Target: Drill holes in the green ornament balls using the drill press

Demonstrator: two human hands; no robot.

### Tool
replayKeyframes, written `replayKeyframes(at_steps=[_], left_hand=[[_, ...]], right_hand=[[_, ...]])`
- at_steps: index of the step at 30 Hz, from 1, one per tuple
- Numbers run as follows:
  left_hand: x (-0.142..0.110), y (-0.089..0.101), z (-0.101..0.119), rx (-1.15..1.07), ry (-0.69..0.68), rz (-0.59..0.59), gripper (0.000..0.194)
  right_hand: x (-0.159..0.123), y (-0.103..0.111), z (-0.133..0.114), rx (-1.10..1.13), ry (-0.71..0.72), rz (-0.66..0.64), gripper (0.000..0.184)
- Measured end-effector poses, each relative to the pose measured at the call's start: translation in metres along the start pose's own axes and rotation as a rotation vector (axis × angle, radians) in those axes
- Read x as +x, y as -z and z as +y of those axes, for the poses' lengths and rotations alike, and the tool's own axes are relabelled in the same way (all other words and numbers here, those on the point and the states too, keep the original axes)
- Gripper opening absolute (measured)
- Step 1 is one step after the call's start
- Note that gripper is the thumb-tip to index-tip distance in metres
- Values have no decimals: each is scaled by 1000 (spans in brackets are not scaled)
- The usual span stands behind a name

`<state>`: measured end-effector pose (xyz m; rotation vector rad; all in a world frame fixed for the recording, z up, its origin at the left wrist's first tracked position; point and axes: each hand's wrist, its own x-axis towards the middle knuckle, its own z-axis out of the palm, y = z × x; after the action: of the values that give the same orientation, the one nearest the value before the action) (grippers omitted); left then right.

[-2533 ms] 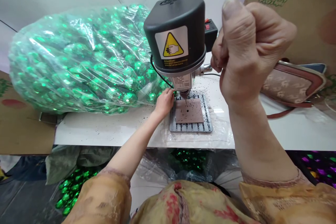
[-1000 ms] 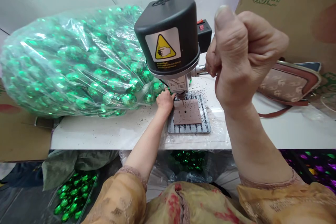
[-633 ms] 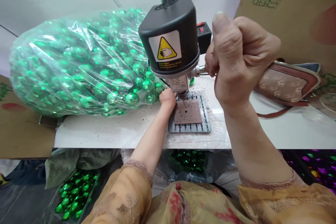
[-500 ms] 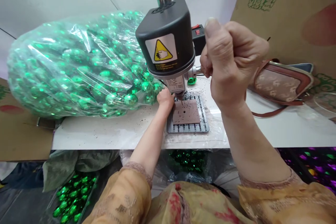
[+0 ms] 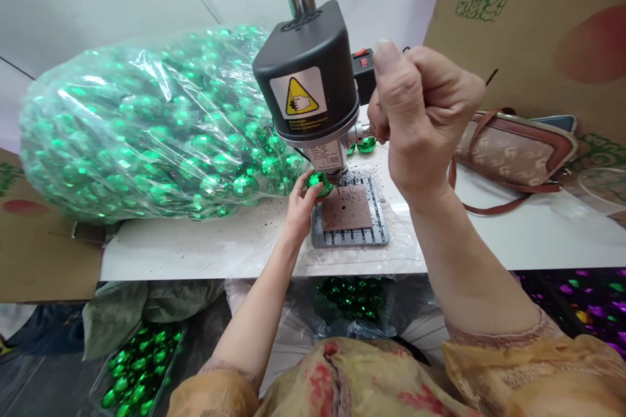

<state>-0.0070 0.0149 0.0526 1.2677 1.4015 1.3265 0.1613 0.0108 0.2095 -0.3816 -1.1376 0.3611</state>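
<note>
At far left I see a cardboard box, its contents hidden; then, on the white desk, a clear bag packed with shiny green balls. Below stands a clear tub with more. My left hand has its grip closed on one green ball, just left of the drill press chuck. My right hand's grip wraps the press lever. Rightmost on the desk is a handbag, contents unseen.

Drill press on the table — ornament bag left, purse right.
</note>
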Motion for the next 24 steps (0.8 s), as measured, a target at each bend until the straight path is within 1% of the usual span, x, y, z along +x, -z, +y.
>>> replayKeyframes(at_steps=[1,3,6,9,11,15,19,21,24], left_hand=[[-3,0,-3,-85,8,-17,53],[-8,-2,-8,-168,25,6,51],[-12,-3,-15,-213,15,53,55],[-12,-3,-19,-212,-45,25,56],[-12,-1,-22,-196,-57,4,55],[-13,0,-28,-155,-47,-34,53],[-14,-1,-34,-100,-89,-75,54],[-15,-1,-35,-41,-115,-96,54],[-17,-2,-34,108,-178,-121,52]], right_hand=[[0,0,0,2,2,-3,50],[0,1,0,-6,-5,-10,50],[0,1,-1,-36,-22,-25,49],[0,2,-2,-35,13,-28,49],[0,2,-2,-43,24,-32,51],[1,1,-2,-48,-5,-37,51],[2,-1,1,13,31,2,54],[1,-1,2,32,32,17,53],[0,-1,1,47,30,12,50]])
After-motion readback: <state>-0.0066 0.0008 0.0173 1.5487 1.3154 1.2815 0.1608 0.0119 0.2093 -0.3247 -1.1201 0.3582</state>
